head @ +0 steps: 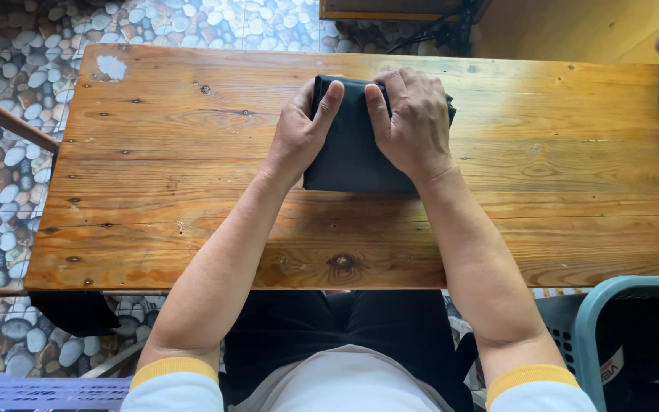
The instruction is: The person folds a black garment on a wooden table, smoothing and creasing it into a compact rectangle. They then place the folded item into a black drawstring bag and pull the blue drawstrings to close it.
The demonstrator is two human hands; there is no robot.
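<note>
1. The left hand (299, 130) is lying flat on the left part of a folded black cloth (348, 164), fingers together, thumb stretched up its middle; it is pressing, not gripping.
2. The right hand (413, 122) is pressing the cloth's right part, fingers curled over the far edge, thumb alongside the other thumb.
3. The cloth is resting on the wooden table (558, 152), near the far edge, about mid-width.
4. Judging from this, pressing well means keeping both palms flat and edges aligned, so the layers are not slipping.
5. The cloth's long axis is running away from the person, tilted slightly; a loose corner is poking out rightward beneath the right hand.
</note>
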